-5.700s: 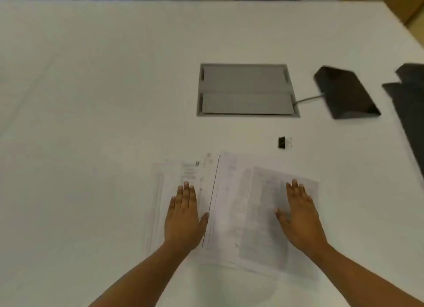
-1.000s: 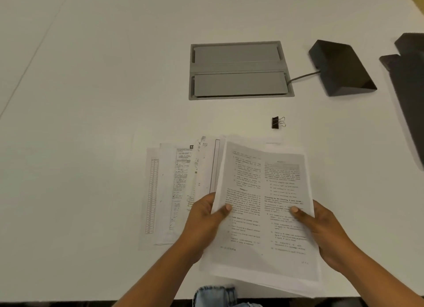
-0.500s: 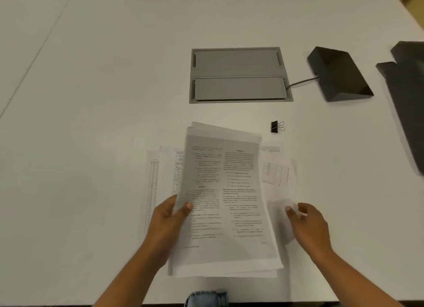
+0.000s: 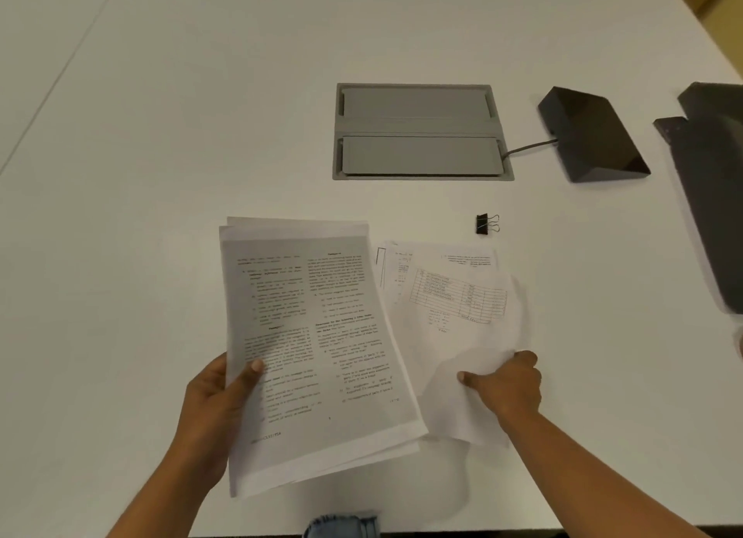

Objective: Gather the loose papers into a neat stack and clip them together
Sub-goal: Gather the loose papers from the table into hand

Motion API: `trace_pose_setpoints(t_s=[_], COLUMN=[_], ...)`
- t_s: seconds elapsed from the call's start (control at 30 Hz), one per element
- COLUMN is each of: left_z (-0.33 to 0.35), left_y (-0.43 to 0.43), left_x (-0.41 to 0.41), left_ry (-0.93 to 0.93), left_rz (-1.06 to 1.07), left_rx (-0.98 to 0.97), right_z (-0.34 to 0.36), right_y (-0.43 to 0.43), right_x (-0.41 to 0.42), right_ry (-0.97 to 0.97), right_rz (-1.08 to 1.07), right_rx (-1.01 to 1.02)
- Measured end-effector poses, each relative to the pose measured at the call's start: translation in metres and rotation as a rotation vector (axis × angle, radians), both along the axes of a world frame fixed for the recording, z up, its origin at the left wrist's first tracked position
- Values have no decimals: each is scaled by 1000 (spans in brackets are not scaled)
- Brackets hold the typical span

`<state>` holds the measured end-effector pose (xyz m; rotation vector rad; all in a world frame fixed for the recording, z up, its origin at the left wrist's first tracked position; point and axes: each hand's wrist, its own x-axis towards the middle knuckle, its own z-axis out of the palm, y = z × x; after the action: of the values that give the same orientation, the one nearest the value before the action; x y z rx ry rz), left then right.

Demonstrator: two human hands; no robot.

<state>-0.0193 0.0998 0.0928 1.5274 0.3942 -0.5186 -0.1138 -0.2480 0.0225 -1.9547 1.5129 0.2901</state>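
Note:
My left hand (image 4: 213, 401) grips a small bundle of printed papers (image 4: 313, 344) by its left edge and holds it tilted above the white table (image 4: 161, 175). To its right, my right hand (image 4: 506, 388) pinches the lower part of a loose sheet with a printed table (image 4: 462, 316), whose near end curls up off the surface. More loose sheets (image 4: 466, 258) lie flat under that one. A black binder clip (image 4: 486, 224) with silver handles rests on the table just beyond the loose sheets, apart from both hands.
A grey recessed cable hatch (image 4: 420, 131) sits in the table beyond the papers. A dark wedge-shaped device (image 4: 591, 135) with a cable stands to its right. A dark flat object (image 4: 711, 191) lies at the right edge. Blue denim (image 4: 341, 525) shows at the near table edge.
The bundle moved left in my left hand alone. My right hand let go of it, reached right and pinched the loose sheet with the table, lifting its near end.

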Motion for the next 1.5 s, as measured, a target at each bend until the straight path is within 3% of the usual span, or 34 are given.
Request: trace_pose_setpoints(t_s=[0.53, 0.93, 1.23, 1.4, 1.5], left_z=[-8, -19, -15, -3, 4], left_y=[6, -9, -54, -83, -91], left_x=[1, 14, 9, 2, 0], left_ry=[0, -15, 60, 127, 125], left_rz=[47, -5, -49, -97, -153], left_rx=[41, 141, 18, -130, -160], right_z=[9, 67, 85, 77, 78], right_y=[-32, -70, -38, -14, -6], right_x=[-19, -40, -32, -12, -4], right_ry=[-274, -563, -784, -713, -637], right_rz=[4, -51, -82, 15, 79], right_rx=[0, 50, 362, 462, 627])
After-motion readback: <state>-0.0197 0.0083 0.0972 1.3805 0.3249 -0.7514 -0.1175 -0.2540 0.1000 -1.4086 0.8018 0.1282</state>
